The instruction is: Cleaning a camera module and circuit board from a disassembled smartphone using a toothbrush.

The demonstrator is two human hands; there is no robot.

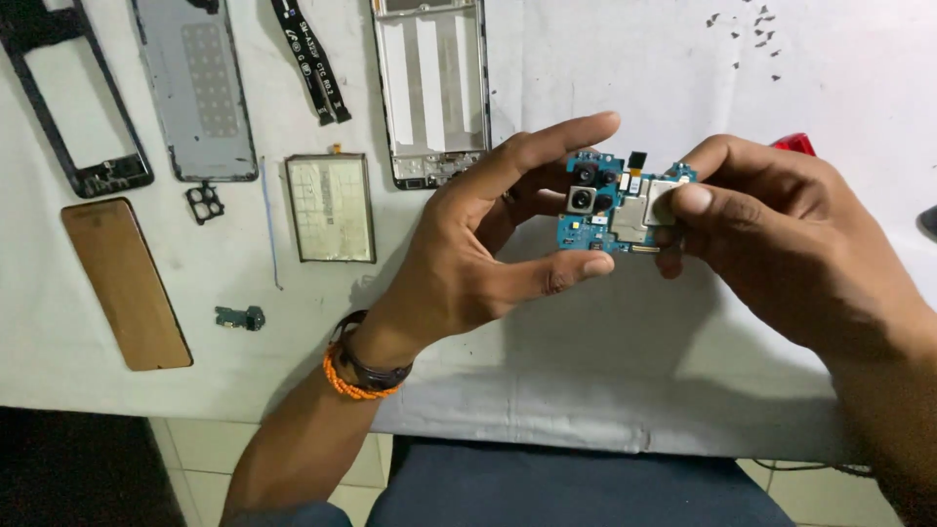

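Head view looks down on a white cloth-covered worktop (605, 371) strewn with phone parts. Far to the left of the left hand lie a black rectangular plastic frame (73, 98) and, nearer the person, a brown glossy rounded back panel (125, 283). Between these and the left hand sit a grey flat phone back cover (195, 88), a small black camera-lens bezel (205, 203), a tiny dark connector board (240, 317), a black flexible ribbon cable (312, 60) and a pale rectangular battery (331, 208). Just beyond the left hand, further from the person, rests a white and silver metal phone mid-frame (432, 88).

Left hand (478, 244), with an orange bead bracelet (346, 381) and a dark band at the wrist, is clamped on a small blue circuit board with black camera modules and silver metal shields (610, 210): its index finger stretches over the top edge, its thumb presses the lower edge. This board is held up above the worktop, between the two hands.

Right hand (781, 234) grips the board's right side, thumb pressed flat on a silver shield, fingers curled behind. Beyond the right hand, a scatter of tiny dark screws (756, 34) lies on the cloth, and a red object (795, 143) peeks out just behind its knuckles.
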